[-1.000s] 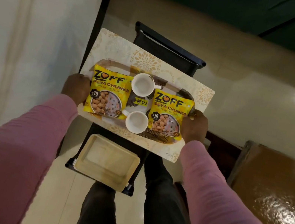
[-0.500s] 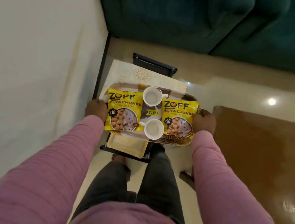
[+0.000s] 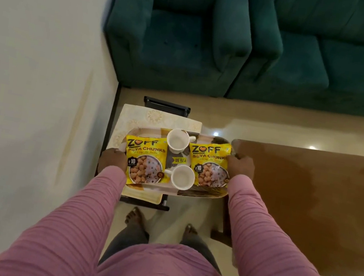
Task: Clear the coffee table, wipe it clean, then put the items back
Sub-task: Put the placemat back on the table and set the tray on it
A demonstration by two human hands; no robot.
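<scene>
Above tiled floor (image 3: 199, 213), loaded patterned tray (image 3: 200, 195)

Patterned tray (image 3: 200, 195), held level above the floor between the small side table and the brown bench (image 3: 309, 207). On it: two yellow Zoff soya chunk packets (image 3: 144, 160) (image 3: 210, 164) lying flat, two white cups (image 3: 177, 140) (image 3: 183, 177) upright between them, apparently empty. Bench top glossy and bare.

Dim, warm indoor light; lamp glare on the glossy floor (image 3: 296, 137), edges bowed
</scene>
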